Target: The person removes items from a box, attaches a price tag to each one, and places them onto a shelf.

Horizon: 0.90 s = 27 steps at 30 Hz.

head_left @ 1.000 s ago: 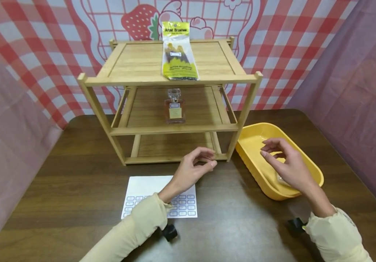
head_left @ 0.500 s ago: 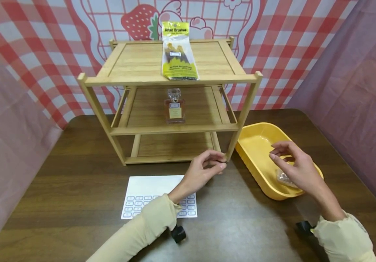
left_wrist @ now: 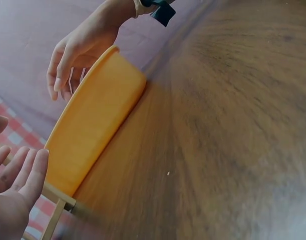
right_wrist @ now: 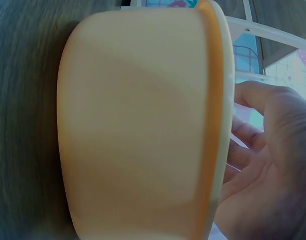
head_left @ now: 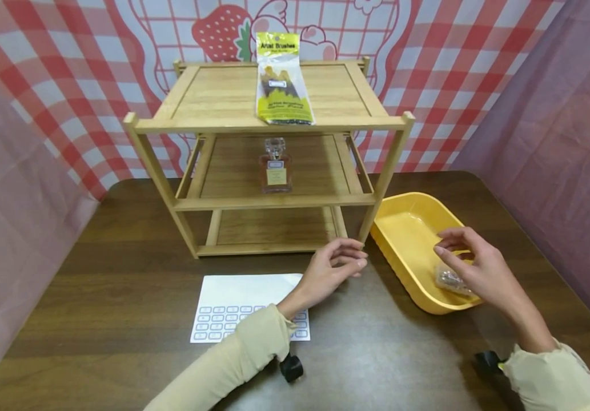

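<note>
My right hand (head_left: pixel 482 271) hovers over the near end of a yellow plastic tray (head_left: pixel 402 267), fingers loosely curved with nothing between them. Below it in the tray lies a small clear packet (head_left: pixel 451 281), partly covered by the hand in the head view. To the tray's left, my left hand (head_left: pixel 325 275) is held above the table near the shelf's front right leg, its fingers loosely bent and holding nothing. The left wrist view shows the right hand (left_wrist: pixel 80 52) past the tray's rim. In the right wrist view the tray's outer wall (right_wrist: pixel 137 120) fills the middle.
A three-tier wooden shelf (head_left: pixel 269 201) stands at the back. A pack of artist brushes (head_left: pixel 283 85) lies on its top tier, and a perfume bottle (head_left: pixel 276 171) stands on the middle one. A label sheet (head_left: pixel 243 288) lies on the table, partly under the left forearm.
Both hands have drifted to the right, the left one from near the label sheet toward the tray. More of the clear packet now shows beneath the right hand.
</note>
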Available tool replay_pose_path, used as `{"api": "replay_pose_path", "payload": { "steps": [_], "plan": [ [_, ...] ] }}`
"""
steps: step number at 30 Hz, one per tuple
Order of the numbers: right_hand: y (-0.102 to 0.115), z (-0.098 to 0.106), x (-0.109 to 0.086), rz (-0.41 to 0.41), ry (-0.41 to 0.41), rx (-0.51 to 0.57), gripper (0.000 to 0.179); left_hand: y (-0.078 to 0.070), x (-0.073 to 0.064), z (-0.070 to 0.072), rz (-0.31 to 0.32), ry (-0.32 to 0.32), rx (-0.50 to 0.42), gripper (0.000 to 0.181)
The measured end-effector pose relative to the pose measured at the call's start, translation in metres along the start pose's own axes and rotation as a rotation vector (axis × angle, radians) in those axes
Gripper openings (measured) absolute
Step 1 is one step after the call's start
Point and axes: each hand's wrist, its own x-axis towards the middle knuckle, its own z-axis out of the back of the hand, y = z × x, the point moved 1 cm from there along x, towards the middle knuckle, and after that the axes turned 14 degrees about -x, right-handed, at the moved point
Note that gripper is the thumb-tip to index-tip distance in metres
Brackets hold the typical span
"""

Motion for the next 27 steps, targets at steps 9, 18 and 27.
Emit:
{"api": "replay_pose_path", "payload": {
  "steps": [9, 18, 27],
  "plan": [
    [-0.010, 0.009, -0.005, -0.020, 0.056, -0.037, 0.025, 0.006, 0.004, -0.011, 0.021, -0.003, -0.023, 0.035],
    [-0.018, 0.014, -0.004, -0.038, 0.124, -0.077, 0.025, 0.014, 0.008, -0.023, 0.060, -0.025, -0.081, 0.036],
    [-0.023, 0.019, -0.004, -0.048, 0.188, -0.133, 0.027, 0.024, 0.014, -0.036, 0.111, -0.076, -0.192, 0.035]
  ]
}}
